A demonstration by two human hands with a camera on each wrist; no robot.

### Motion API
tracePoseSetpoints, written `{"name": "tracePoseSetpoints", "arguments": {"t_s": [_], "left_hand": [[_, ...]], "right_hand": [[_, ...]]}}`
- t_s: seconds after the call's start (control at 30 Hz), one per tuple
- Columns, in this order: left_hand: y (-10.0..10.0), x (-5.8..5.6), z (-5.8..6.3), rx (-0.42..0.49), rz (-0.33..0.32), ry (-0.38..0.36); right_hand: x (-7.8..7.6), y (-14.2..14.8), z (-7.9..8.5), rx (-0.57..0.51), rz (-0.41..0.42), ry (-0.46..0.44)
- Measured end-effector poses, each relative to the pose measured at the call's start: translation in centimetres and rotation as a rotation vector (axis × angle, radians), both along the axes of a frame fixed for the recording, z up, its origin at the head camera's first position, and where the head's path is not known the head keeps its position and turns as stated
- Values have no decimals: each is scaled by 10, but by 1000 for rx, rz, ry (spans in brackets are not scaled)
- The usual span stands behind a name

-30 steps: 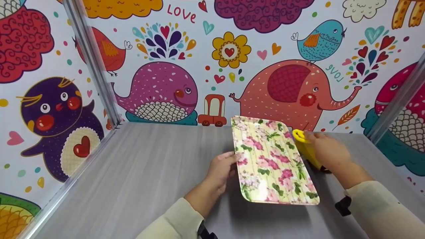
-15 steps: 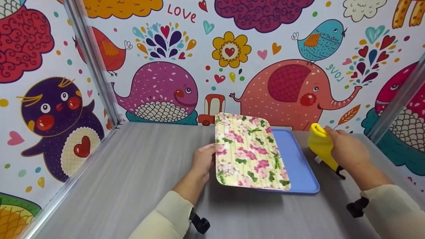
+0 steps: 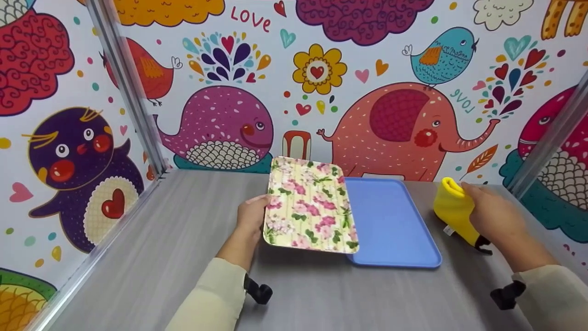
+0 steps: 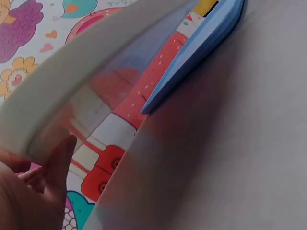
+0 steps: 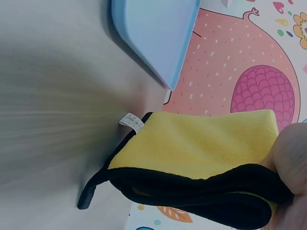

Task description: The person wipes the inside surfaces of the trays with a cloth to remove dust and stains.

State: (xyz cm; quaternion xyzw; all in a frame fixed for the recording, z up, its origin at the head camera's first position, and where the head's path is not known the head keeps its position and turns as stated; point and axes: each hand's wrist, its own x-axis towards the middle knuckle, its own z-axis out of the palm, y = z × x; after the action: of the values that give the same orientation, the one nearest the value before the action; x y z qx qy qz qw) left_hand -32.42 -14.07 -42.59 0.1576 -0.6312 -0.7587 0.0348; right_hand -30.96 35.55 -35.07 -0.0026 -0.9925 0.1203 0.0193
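My left hand [image 3: 251, 216] pinches the left edge of a floral tray [image 3: 312, 207], cream with pink flowers and green leaves. The tray is tilted and raised above the table; its pale underside [image 4: 72, 72] shows in the left wrist view. Under its right side and beyond lies a blue tray [image 3: 390, 225], flat on the table. At the right my right hand [image 3: 498, 218] grips a folded yellow cloth [image 3: 452, 207] by its upper end. The cloth hangs down, with black trim, a white tag [image 5: 132, 122] and a black loop [image 5: 88, 194] at the lower end.
A grey table [image 3: 161, 257] carries everything. Printed cartoon panels [image 3: 220, 124] stand at the back and both sides, with metal posts [image 3: 133, 92] at the corners.
My left hand has carried the floral tray leftward, uncovering much of the blue tray. My right hand has moved right with the yellow cloth.
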Motion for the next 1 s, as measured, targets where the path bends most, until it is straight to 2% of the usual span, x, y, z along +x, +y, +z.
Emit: {"name": "tracePoseSetpoints", "arguments": {"t_s": [0.17,0.37,0.53,0.63,0.7,0.9,1.0], "left_hand": [[-9,-2,-4,-36,16,-28],[-16,-3,-9,-81,-21,-48],[-20,-4,-11,-109,-27,-59],[-22,-3,-10,-162,-32,-67],[-23,-2,-8,-237,-35,-62],[-28,-3,-7,-639,-36,-2],[-29,-2,-8,-769,-62,0]], "right_hand": [[1,4,-1,-15,-2,-6],[3,7,-3,-27,-5,-12],[3,9,-4,-17,-8,-23],[3,11,-4,-6,-7,-33],[3,13,-3,4,-2,-35],[3,21,0,12,4,-52],[3,25,3,11,-7,-61]]}}
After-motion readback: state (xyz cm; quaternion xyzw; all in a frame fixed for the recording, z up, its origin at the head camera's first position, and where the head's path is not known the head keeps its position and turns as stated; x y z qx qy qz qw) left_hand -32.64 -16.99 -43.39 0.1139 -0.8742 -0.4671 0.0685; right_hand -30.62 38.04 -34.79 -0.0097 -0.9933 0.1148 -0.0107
